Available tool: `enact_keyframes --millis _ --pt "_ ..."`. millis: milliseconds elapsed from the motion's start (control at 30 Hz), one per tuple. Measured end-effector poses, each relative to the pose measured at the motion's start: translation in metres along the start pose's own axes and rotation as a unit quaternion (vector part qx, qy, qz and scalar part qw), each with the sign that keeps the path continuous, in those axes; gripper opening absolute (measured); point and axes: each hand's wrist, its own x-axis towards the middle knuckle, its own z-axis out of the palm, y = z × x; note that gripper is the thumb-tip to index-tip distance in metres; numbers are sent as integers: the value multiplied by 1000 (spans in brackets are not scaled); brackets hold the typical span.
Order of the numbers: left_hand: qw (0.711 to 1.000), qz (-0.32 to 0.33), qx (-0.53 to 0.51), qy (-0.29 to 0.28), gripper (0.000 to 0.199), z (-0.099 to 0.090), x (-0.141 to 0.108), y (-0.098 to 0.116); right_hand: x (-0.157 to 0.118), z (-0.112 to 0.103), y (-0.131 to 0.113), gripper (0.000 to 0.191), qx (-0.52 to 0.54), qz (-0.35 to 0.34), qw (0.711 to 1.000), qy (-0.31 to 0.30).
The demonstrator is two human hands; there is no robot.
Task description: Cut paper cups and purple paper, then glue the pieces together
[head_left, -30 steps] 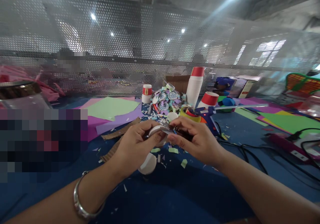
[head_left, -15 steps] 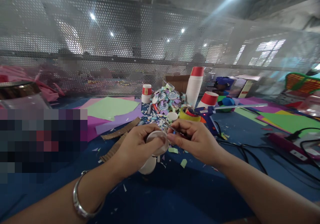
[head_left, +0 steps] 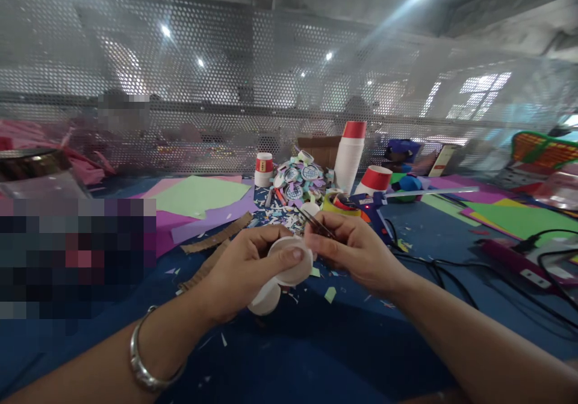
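Observation:
A shallow white paper cup bottom point(head_left: 292, 270) is pinched in my left hand point(head_left: 246, 265), the thumb lying across its inside. Just to its right, my right hand point(head_left: 350, 248) closes on a slim metal tool point(head_left: 311, 218) with two narrow prongs. The prongs point up and to the left; the fingers hide the rest, so I cannot tell tweezers from scissors. My right fingertips are at the cup bottom's upper right rim. Another white round cup piece point(head_left: 265, 298) lies on the blue table below, partly covered by the held one.
Behind my hands rises a pile of decorated paper discs point(head_left: 298, 178), beside a tall stack of cups point(head_left: 349, 157). A blue glue gun point(head_left: 377, 214) stands at right, near black cables point(head_left: 445, 265) and a power strip point(head_left: 519, 265). Coloured sheets point(head_left: 198, 196), cardboard strips point(head_left: 219, 233) and paper scraps lie around.
The cup bottom has shifted slightly right and turned to show more of its inside. The metal tool's prongs have tilted more steeply upward in my right hand.

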Motion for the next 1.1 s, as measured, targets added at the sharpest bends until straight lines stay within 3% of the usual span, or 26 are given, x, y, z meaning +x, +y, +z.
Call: enact_keyframes --millis 233,467,800,1100 --pt "996 8 -75 49 19 -4 4 5 0 -4 1 35 -98 -23 995 4" --pt "998 51 -17 45 18 -6 3 3 -3 -4 2 30 -205 -35 978 -12" --pt "994 79 72 21 20 -12 5 1 -4 -4 -1 25 -213 -39 976 -22" --pt "994 82 65 17 13 -12 4 1 -5 -4 -2 22 -214 -50 975 -33"
